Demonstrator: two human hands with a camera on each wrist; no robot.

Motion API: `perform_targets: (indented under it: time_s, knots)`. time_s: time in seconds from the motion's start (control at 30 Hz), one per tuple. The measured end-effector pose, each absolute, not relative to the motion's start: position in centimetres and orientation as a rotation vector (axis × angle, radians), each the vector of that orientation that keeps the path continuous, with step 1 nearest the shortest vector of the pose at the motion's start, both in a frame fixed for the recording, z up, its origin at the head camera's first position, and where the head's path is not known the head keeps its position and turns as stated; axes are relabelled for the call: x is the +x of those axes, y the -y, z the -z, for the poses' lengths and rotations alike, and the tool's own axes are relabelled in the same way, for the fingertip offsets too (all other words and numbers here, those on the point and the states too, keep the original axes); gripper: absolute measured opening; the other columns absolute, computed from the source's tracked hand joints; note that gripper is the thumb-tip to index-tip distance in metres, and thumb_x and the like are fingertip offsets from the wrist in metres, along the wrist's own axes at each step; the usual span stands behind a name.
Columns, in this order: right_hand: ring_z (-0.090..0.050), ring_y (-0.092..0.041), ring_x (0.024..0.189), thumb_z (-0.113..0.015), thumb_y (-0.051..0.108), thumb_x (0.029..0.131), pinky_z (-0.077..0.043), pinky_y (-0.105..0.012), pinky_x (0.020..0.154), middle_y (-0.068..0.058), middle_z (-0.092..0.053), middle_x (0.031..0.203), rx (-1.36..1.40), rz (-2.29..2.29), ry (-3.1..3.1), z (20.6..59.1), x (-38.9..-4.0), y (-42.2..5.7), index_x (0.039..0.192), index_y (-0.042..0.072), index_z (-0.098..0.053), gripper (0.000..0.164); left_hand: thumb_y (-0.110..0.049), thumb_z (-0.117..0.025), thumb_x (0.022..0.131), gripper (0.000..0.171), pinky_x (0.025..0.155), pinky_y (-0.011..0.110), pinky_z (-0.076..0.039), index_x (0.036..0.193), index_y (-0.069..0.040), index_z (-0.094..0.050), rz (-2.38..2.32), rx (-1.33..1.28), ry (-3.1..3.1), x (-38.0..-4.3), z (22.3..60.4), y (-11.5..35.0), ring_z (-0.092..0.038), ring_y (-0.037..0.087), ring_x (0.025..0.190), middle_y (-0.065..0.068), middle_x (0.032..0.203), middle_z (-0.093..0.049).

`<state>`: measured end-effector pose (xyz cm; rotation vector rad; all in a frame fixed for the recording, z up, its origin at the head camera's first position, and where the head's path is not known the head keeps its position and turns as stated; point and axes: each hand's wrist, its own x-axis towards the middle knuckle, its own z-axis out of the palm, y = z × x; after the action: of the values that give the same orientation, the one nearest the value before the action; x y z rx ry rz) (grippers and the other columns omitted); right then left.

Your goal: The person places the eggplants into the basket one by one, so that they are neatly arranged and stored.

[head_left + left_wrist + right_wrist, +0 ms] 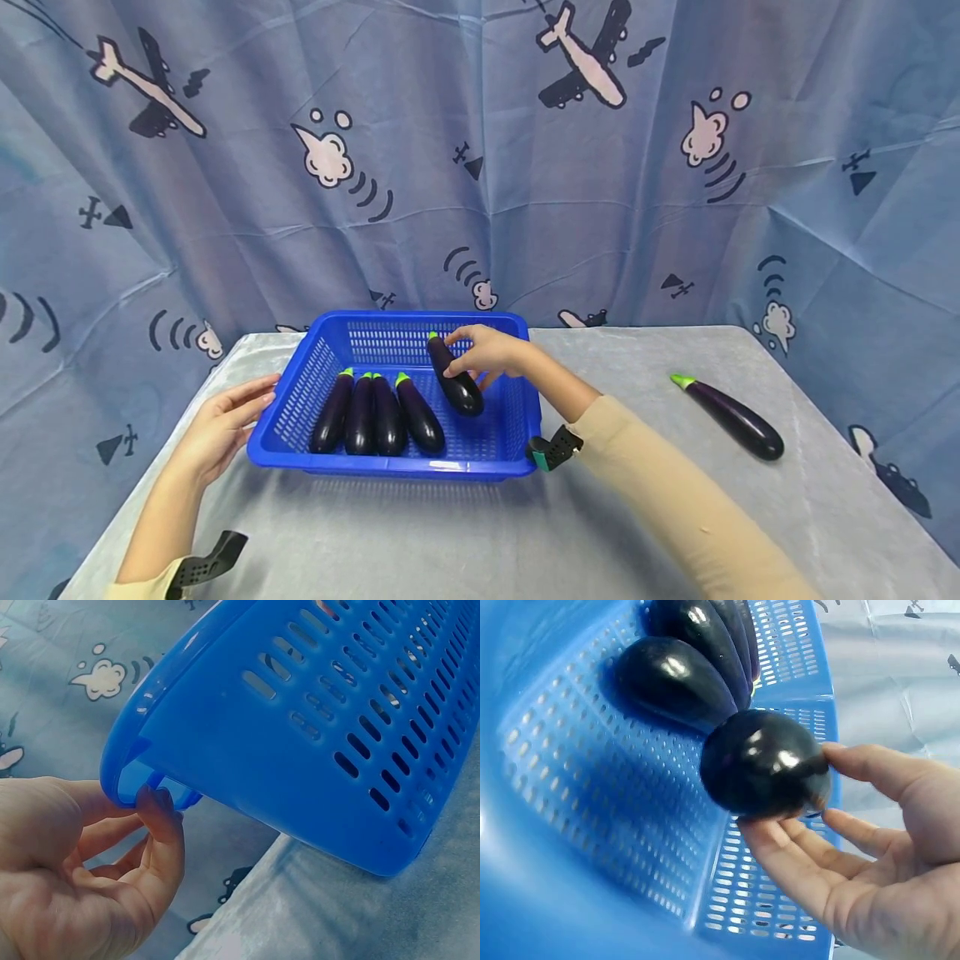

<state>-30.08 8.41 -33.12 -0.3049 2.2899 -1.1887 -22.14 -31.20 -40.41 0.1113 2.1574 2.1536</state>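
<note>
A blue plastic basket (491, 469) with slotted walls stands on the table. Inside its left half several eggplants (360, 421) lie side by side, green stem ends toward the back. My right hand (491, 350) reaches over the basket's right side and grips another eggplant (761, 765) between thumb and fingers, its stem end up and tilted toward the back. In the right wrist view this eggplant's round end faces the camera. At the basket's left end, my left hand (225, 425) pinches the rim (120, 761) between thumb and fingers.
One more eggplant (738, 421) lies on the light grey tablecloth (622, 517) to the right of the basket. Behind the table hangs a blue curtain (420, 167) printed with airplanes. A dark band (555, 448) is worn on each wrist.
</note>
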Motion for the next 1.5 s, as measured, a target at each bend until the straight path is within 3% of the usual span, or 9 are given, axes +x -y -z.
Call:
perform_targets:
  time_s: [0.2,0.67,0.93,1.5]
  knots:
    - [-0.065,-0.035,0.105,-0.074,0.010,0.099,-0.063,-0.051,0.092,-0.022,-0.060,0.137,-0.253,1.169,-2.253,33.4,-30.4,-8.0,0.155,0.006,-0.047,0.062,-0.009,-0.055,0.110,0.038,0.080,0.022,-0.062,0.110,-0.041,-0.075,-2.155,0.125,-2.150,-22.0,40.4,31.4,-0.070,0.002,0.097,-0.022,0.111,-0.073]
    - [-0.066,-0.046,0.123,-0.075,0.009,0.098,-0.062,-0.053,0.094,-0.026,-0.064,0.138,-0.187,1.132,-2.176,34.6,-31.2,-6.9,0.154,0.006,-0.048,0.062,-0.009,-0.055,0.110,0.037,0.079,0.023,-0.062,0.110,-0.040,-0.075,-2.183,0.138,-2.133,-22.0,40.5,31.6,-0.071,0.003,0.095,-0.020,0.111,-0.073]
    - [-0.067,-0.045,0.120,-0.074,0.006,0.098,-0.062,-0.052,0.094,-0.024,-0.065,0.135,-0.153,1.107,-2.123,35.1,-31.4,-6.4,0.155,0.006,-0.046,0.064,-0.010,-0.056,0.110,0.036,0.080,0.022,-0.062,0.111,-0.040,-0.075,-2.169,0.134,-2.142,-22.0,40.4,31.4,-0.071,0.002,0.097,-0.021,0.112,-0.073]
    - [-0.058,-0.045,0.135,-0.073,0.005,0.099,-0.059,-0.053,0.099,-0.023,-0.058,0.147,-0.118,1.083,-2.048,35.9,-32.2,-6.2,0.155,0.009,-0.050,0.061,-0.010,-0.056,0.110,0.036,0.080,0.022,-0.062,0.111,-0.040,-0.075,-2.169,0.131,-2.142,-22.2,40.4,31.3,-0.070,0.003,0.097,-0.021,0.112,-0.073]
